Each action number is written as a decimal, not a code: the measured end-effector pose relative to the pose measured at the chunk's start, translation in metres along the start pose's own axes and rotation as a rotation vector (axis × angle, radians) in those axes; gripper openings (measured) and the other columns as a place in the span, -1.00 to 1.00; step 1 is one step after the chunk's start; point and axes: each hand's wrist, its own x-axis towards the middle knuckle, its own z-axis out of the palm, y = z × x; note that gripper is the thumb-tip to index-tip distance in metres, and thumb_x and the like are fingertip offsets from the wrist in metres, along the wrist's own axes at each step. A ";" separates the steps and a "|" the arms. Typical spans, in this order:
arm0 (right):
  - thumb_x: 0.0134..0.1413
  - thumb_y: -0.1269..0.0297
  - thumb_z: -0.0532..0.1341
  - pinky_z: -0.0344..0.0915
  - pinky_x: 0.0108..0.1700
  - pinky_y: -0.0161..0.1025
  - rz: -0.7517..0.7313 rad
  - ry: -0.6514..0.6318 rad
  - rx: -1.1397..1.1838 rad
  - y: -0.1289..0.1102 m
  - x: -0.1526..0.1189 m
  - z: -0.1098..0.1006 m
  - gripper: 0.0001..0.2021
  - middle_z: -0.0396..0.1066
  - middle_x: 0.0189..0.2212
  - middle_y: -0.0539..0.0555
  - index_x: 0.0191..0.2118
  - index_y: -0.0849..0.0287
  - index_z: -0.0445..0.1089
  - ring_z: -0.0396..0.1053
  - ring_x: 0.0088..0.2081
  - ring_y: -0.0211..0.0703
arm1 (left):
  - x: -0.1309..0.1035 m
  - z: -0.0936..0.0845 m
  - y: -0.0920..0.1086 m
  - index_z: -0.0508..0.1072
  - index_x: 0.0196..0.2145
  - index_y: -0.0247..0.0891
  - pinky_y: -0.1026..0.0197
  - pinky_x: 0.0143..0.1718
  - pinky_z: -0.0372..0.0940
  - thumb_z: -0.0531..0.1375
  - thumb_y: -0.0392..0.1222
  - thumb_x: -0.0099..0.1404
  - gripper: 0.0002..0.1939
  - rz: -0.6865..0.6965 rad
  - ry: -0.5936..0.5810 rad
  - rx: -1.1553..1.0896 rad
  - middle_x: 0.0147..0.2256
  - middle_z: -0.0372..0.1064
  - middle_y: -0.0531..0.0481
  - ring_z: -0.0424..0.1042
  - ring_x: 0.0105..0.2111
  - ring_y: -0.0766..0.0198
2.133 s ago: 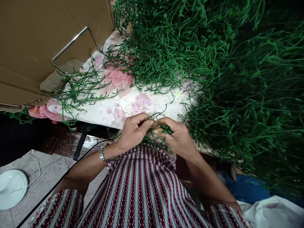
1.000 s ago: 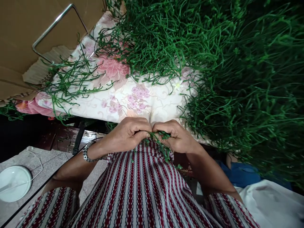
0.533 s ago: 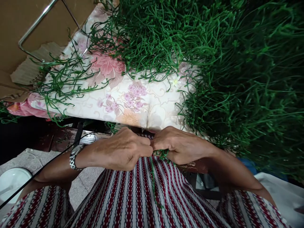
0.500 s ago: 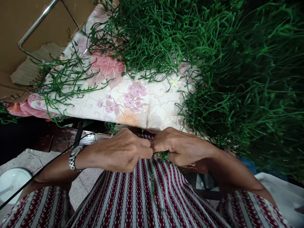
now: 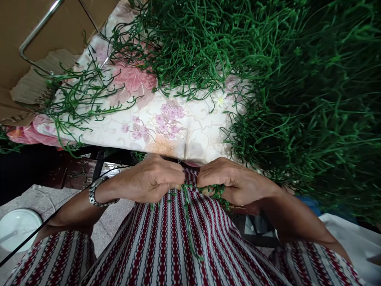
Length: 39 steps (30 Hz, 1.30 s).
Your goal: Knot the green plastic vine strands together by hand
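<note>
My left hand [image 5: 150,178] is pinched on one end of a thin green stem [image 5: 189,228], just above my lap. The stem, which looks like an artificial plant piece, hangs down over the striped cloth of my clothes. A small gap to the right, my right hand [image 5: 232,180] is closed round a little bunch of curly green stems [image 5: 217,191]. Its fingertips are partly hidden by the hand itself. A metal-link watch [image 5: 94,192] circles my left wrist.
A flower-patterned cloth [image 5: 190,123] covers the surface ahead. On it lie a large heap of green stems [image 5: 208,47] and a smaller scatter [image 5: 80,95] at left. Cardboard [image 5: 18,28] with a metal rod stands at far left. A white round object [image 5: 20,228] sits low left.
My hands have drawn apart from touching, leaving a gap between them. The hanging stem now shows more fully, and green pieces are visible under my left hand.
</note>
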 end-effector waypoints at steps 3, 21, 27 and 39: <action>-0.03 0.59 0.03 0.04 -0.43 -0.41 0.038 0.163 -0.036 0.000 0.003 0.001 -0.84 0.19 -0.55 -0.07 -0.42 0.22 0.26 0.12 -0.50 -0.40 | 0.003 -0.001 -0.002 0.30 -0.54 -0.30 0.30 -0.50 0.06 0.00 -0.43 0.22 -0.78 -0.106 0.069 -0.115 -0.59 0.17 0.07 0.15 -0.55 0.40; 0.15 0.33 0.09 0.21 -0.37 -0.38 0.155 0.937 -0.125 0.019 0.035 0.040 -0.88 0.26 -0.41 -0.02 -0.20 0.14 0.14 0.25 -0.40 -0.32 | 0.018 0.033 -0.018 0.38 -0.52 -0.35 0.43 -0.58 0.04 0.17 -0.30 0.14 -0.90 -0.485 0.668 -0.680 -0.58 0.14 0.13 0.06 -0.61 0.51; 0.09 0.41 0.12 0.22 -0.38 -0.35 0.131 0.968 -0.275 0.020 0.032 0.040 -0.93 0.31 -0.42 -0.01 -0.27 0.14 0.22 0.28 -0.41 -0.29 | 0.021 0.030 -0.012 0.31 -0.53 -0.34 0.39 -0.57 0.00 0.12 -0.29 0.16 -0.87 -0.499 0.606 -0.606 -0.60 0.08 0.14 0.02 -0.60 0.49; -0.13 0.59 0.00 0.22 -0.39 -0.29 0.107 0.281 -0.563 0.002 0.014 0.022 -0.75 0.29 -0.39 0.09 -0.27 0.24 0.22 0.23 -0.39 -0.23 | 0.012 0.010 -0.008 0.13 -0.58 -0.29 0.34 -0.50 -0.02 0.02 -0.30 0.22 -0.77 -0.411 0.024 -0.335 -0.58 0.00 0.15 0.04 -0.55 0.44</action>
